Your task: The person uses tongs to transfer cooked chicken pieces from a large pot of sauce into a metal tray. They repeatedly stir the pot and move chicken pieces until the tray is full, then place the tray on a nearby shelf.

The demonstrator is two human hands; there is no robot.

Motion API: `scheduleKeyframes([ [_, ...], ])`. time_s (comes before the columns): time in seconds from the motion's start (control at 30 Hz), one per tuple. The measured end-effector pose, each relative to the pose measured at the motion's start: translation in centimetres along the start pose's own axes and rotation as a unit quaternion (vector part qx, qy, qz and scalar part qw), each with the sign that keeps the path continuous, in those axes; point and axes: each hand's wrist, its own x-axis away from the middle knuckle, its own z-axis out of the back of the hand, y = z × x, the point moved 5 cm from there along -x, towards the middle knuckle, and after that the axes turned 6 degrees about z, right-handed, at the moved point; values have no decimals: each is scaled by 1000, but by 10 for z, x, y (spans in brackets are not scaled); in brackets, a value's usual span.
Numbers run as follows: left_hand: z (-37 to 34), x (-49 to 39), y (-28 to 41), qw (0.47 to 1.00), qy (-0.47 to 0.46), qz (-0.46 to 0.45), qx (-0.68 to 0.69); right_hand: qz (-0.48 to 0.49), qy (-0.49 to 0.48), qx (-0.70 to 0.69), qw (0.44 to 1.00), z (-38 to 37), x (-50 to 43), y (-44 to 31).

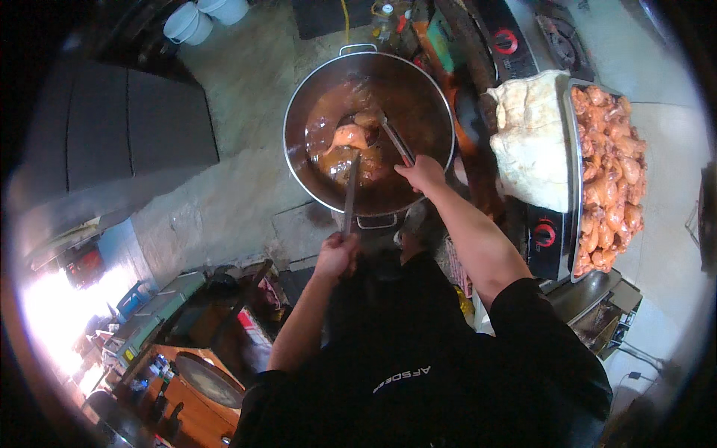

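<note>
A large round metal pot (290, 168) with brown liquid stands before me. My left hand (338, 255) is closed on the handle end of a long metal utensil (351, 193), whose far end reaches a piece of cooked-looking meat (350, 136) at the liquid's surface. With my right hand (424, 175) I grip metal tongs (396, 136) that slant into the pot from the right. Their tips are near a second brownish piece (367, 119), beside the first. Whether the tongs pinch it, I cannot tell. The far end of the left utensil is partly hidden.
On the right, a metal tray (575, 168) heaped with glossy brown poultry pieces (610, 179) lies beside a whitish cloth (532, 140) over a gas stove (544, 243). White buckets (189, 25) stand at the upper left. One pot handle (377, 222) faces me. Bottles (385, 22) stand beyond the pot.
</note>
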Motion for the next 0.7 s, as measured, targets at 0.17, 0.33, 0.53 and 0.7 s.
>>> scheduleKeyframes([
  [0.17,28,-19,-1,997,28,-35,-57,48,24,111,992,48,28,-24],
  [0.33,55,-58,5,995,-9,71,-76,47,-24,60,997,122,122,-38],
  [0.53,82,-86,28,987,-60,56,-140,9,85,-108,990,257,284,-25],
  [0.7,74,-106,26,986,-28,53,-154,-77,231,9,970,382,418,24],
])
